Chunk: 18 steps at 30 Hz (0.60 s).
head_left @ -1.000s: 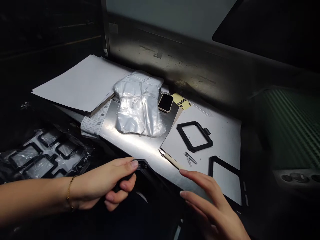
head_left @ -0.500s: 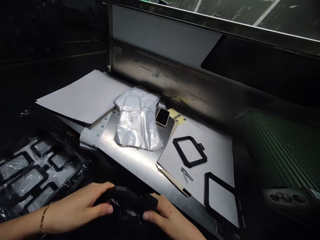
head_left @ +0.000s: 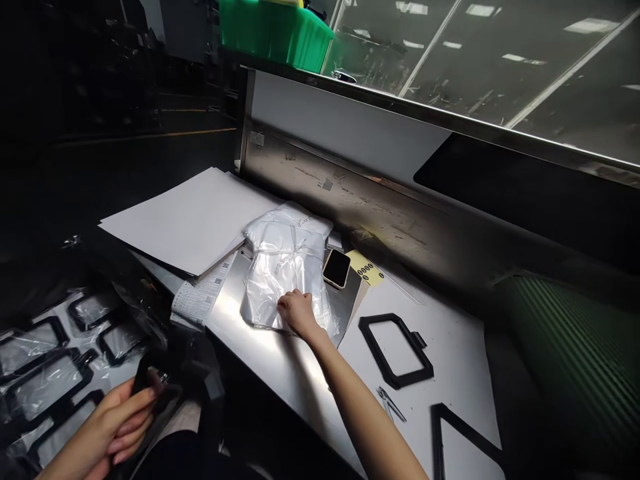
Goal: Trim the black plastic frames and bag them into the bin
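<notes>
My right hand (head_left: 297, 311) reaches out over the steel bench and rests on a stack of clear plastic bags (head_left: 285, 270), fingers curled on the lower edge of the top bag. My left hand (head_left: 117, 420) stays low at the bottom left, closed around a black plastic frame part (head_left: 173, 380) held off the bench edge. Another black frame (head_left: 395, 350) lies flat on white paper to the right of my right arm, and part of a second frame (head_left: 463, 437) shows at the bottom right.
A phone (head_left: 337, 269) and a yellow label (head_left: 367, 268) lie beside the bags. A small metal clipper (head_left: 391, 404) sits near my forearm. White sheets (head_left: 185, 220) and a printed form (head_left: 200, 300) lie left. Bagged black frames (head_left: 45, 363) fill the lower left. A green bin (head_left: 273, 30) stands above.
My right hand let go of the black part and reached forward onto the plastic bags. My left hand drew the black part down and left. The camera tilted upward.
</notes>
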### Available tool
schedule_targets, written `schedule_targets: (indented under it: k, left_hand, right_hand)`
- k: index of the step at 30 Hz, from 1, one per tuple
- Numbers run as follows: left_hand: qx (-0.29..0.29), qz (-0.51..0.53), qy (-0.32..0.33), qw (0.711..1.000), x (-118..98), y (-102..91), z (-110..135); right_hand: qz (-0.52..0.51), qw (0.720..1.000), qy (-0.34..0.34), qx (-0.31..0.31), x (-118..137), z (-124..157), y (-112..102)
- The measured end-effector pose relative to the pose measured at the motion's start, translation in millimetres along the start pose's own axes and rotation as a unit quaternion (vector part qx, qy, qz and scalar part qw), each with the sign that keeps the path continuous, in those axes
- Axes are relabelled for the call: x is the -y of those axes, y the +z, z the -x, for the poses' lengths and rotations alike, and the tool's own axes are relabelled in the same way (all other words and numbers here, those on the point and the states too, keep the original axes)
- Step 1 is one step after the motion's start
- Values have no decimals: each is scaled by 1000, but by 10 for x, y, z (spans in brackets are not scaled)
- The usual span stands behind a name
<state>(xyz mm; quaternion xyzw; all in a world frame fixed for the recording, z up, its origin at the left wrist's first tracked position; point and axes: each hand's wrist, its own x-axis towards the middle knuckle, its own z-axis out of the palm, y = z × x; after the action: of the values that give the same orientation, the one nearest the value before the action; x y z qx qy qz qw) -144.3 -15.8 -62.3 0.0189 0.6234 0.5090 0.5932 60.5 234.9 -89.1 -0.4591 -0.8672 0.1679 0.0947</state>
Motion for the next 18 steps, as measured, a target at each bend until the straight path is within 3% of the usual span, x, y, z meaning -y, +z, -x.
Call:
schedule_targets:
  k: [4, 8, 13, 18]
  left_hand:
    - [11, 33, 9, 999, -74, 136, 48]
    - [61, 50, 64, 995, -185, 468, 10]
    - [99, 51, 123, 986, -272, 879, -75]
    - [134, -4, 101, 986, -142, 952, 48]
  right_hand:
    - [-75, 995, 37, -46, 75, -35, -112]
    - [-197, 977, 46, -62, 344, 51, -261]
    - [-340, 940, 20, -13, 791, 451, -205]
    - [-466, 883, 40, 35, 994, 942, -81]
